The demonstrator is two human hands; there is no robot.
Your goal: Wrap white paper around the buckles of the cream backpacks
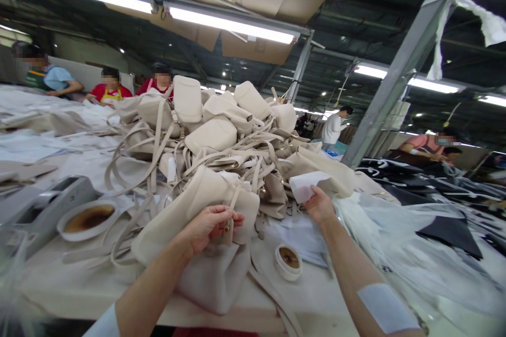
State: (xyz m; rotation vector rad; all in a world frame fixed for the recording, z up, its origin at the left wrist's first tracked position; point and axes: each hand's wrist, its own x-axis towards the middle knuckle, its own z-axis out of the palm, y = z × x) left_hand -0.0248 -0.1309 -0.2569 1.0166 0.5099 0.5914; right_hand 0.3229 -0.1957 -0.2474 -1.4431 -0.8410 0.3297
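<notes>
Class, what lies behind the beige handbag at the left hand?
Behind the beige handbag rises a heap of similar handbags and straps; the heap's lowest part there is covered.

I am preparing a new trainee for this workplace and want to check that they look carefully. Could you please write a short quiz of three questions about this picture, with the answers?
1. What does the right hand hold?
A) scissors
B) a small white sheet
C) a brush

2. True or false: the small round tub stands to the right of the nearest beige bag, as the wearer sees it.

3. Fill the gap: the left hand holds a narrow beige ____ at the front of the nearest bag.

Key: 1. B; 2. True; 3. strap
</notes>
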